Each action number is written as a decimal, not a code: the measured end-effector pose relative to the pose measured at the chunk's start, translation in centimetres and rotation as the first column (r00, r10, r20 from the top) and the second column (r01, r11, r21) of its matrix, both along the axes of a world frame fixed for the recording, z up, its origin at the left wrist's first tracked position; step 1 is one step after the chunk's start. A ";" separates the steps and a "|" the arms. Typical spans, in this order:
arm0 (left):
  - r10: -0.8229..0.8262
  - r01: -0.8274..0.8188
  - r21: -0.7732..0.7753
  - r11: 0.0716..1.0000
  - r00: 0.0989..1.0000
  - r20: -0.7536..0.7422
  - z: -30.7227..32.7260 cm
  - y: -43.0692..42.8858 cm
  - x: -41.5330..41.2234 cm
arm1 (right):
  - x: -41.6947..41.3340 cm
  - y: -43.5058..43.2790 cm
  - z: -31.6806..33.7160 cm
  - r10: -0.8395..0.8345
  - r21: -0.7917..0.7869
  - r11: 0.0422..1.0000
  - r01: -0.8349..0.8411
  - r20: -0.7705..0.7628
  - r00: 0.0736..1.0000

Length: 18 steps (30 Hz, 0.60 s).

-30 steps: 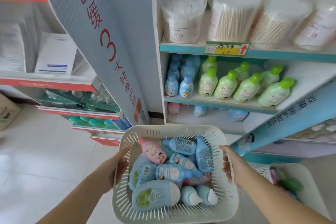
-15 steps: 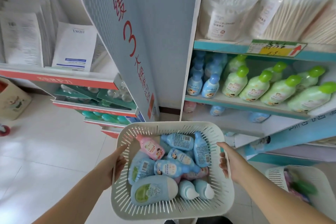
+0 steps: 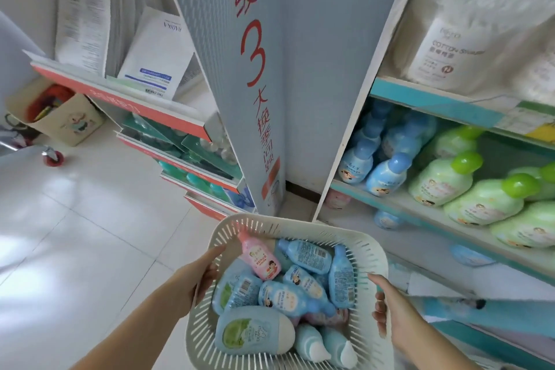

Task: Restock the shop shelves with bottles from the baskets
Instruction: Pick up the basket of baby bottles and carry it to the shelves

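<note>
I carry a white slotted basket [image 3: 288,227] at the bottom centre, holding it by both sides. My left hand [image 3: 199,275] grips its left rim and my right hand [image 3: 387,306] grips its right rim. Inside lie several blue bottles [image 3: 303,254], one pink bottle [image 3: 259,257] and a larger pale-blue bottle with a green label [image 3: 252,332]. To the right, a teal-edged shelf [image 3: 399,204] carries blue bottles [image 3: 387,171] at its left end and green-capped bottles [image 3: 441,180] beside them.
A tall grey-blue panel with red characters [image 3: 258,69] stands between the shelf units. The red-edged shelves [image 3: 144,108] on the left hold white packets and green packs. Cotton swab tubs [image 3: 468,39] fill the upper right shelf. A cloth bin [image 3: 57,111] sits on the white tiled floor.
The view has swung left and closer to the shelves; the basket now sits further right in view, still held by both hands. The second basket at lower right has left the frame.
</note>
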<state>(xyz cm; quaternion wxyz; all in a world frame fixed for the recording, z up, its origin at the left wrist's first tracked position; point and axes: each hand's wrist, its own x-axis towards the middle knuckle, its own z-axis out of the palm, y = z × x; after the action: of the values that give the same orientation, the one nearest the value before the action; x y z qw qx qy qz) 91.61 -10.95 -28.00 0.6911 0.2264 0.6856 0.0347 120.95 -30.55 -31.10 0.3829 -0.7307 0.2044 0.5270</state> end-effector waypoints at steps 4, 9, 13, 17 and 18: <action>0.009 -0.006 0.035 0.999 0.997 -0.072 -2.7 -2.1 0.5 | 1.2 -1.1 -4.1 0.049 -0.029 0.998 -0.050 -0.021 0.999; 0.005 0.000 0.051 0.999 0.996 -0.086 -7.8 -3.4 1.3 | 2.5 -2.4 -10.5 0.079 -0.056 0.995 -0.079 -0.011 0.997; -0.009 0.015 0.061 0.998 0.996 -0.091 -13.0 -4.0 2.0 | 2.3 -3.3 -15.5 0.000 -0.036 0.999 0.000 0.007 1.000; 0.012 -0.006 0.080 0.997 0.997 -0.075 -20.3 -5.4 2.5 | 2.0 -4.9 -22.1 -0.016 -0.059 0.998 0.016 -0.001 1.000; 0.009 -0.003 0.078 0.997 0.997 -0.077 -22.4 -5.7 2.5 | 2.1 -5.3 -23.9 -0.043 -0.063 0.997 0.044 0.017 0.999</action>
<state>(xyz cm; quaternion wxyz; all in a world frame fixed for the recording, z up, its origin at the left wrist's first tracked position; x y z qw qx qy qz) 94.13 -16.60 -50.38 0.6546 0.2520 0.7106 0.0547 123.06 -35.88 -54.95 0.3727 -0.7418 0.2337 0.5062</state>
